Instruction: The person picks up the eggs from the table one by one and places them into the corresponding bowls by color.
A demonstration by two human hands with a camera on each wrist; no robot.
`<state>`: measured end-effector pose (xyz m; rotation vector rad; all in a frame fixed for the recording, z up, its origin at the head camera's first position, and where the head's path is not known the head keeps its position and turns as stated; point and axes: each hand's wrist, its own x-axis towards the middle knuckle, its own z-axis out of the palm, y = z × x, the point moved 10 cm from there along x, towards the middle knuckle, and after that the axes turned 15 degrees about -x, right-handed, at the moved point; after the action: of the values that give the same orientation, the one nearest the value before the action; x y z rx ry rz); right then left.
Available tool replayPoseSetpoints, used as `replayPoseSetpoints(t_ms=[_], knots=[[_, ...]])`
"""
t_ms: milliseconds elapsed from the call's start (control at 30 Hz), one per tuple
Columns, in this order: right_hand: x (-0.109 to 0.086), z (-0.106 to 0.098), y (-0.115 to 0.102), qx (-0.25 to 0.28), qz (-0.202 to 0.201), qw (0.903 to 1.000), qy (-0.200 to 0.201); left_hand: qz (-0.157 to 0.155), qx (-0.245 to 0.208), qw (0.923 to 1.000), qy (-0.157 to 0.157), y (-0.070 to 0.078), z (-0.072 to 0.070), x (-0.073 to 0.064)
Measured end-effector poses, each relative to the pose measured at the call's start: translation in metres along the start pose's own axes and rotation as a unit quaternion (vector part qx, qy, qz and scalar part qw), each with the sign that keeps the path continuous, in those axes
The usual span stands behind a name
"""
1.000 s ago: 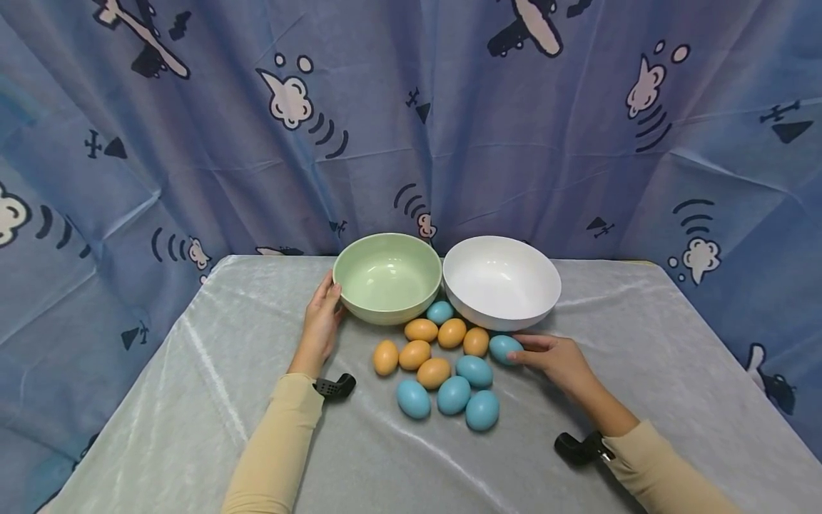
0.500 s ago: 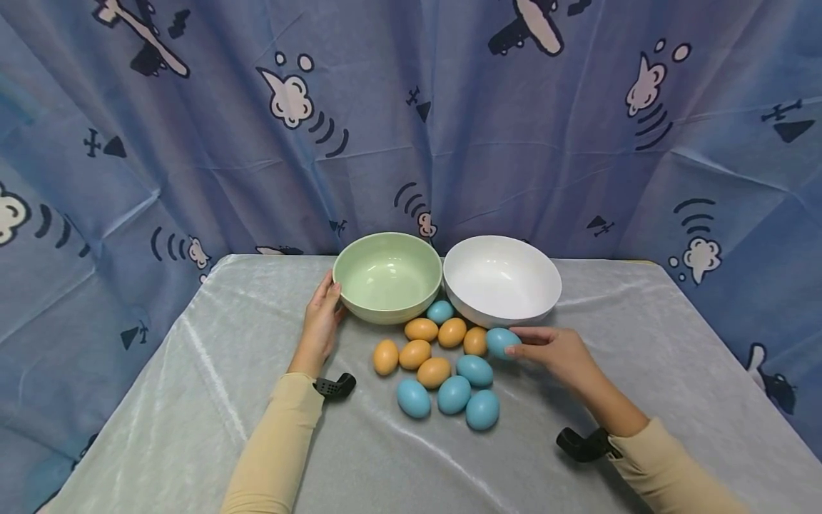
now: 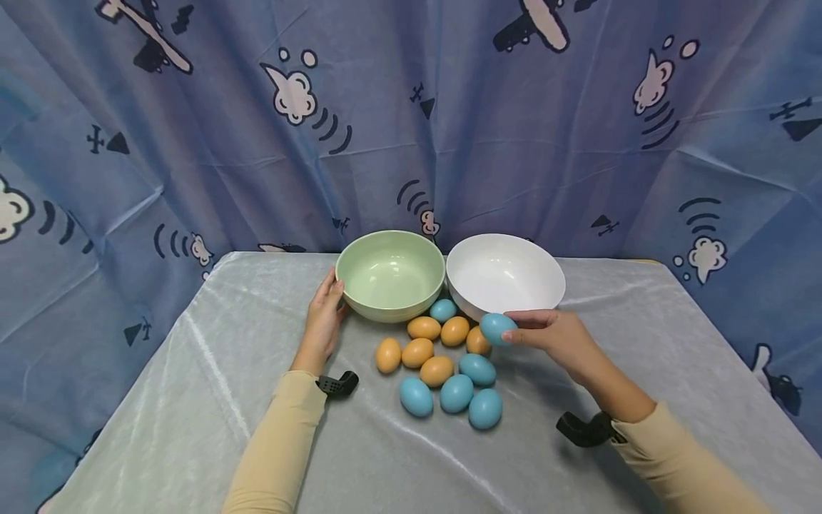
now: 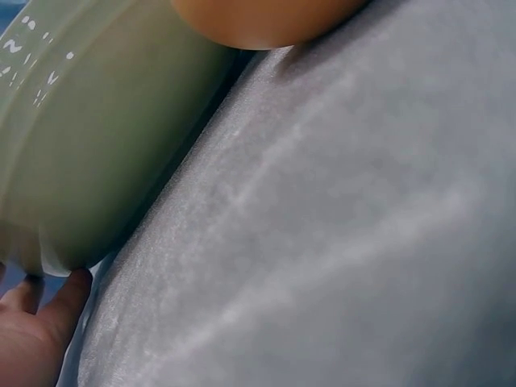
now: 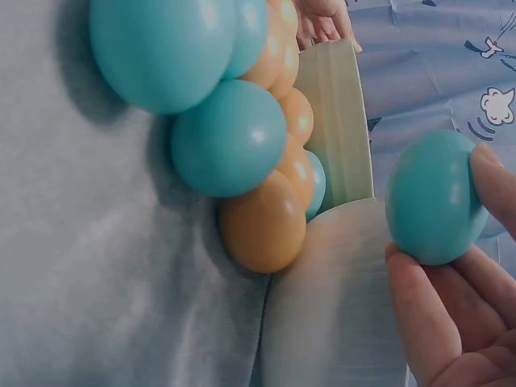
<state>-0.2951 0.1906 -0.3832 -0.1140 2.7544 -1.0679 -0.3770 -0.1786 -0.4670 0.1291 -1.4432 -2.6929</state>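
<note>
Right hand (image 3: 564, 341) pinches a blue egg (image 3: 496, 328); keep the grip light, clearing the white bowl (image 3: 504, 278) just beyond. Left hand (image 3: 321, 325), fingers apart, touches the green bowl (image 3: 385, 315).

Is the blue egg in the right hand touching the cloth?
No, the right wrist view shows the blue egg pinched by the right hand and held up clear of the gray cloth.
</note>
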Motion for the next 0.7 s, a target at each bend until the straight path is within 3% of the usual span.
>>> replayPoseSetpoints(t_ms=[333,700], knots=[[0.01,-0.015,-0.017,-0.007,-0.013,0.9997,0.018,-0.003,0.003,1.0,0.003,-0.001,-0.001,0.001],[0.036,-0.022,-0.019,0.019,0.02,0.9995,0.015,0.008,-0.001,0.9999,-0.006,0.001,0.0,0.001]])
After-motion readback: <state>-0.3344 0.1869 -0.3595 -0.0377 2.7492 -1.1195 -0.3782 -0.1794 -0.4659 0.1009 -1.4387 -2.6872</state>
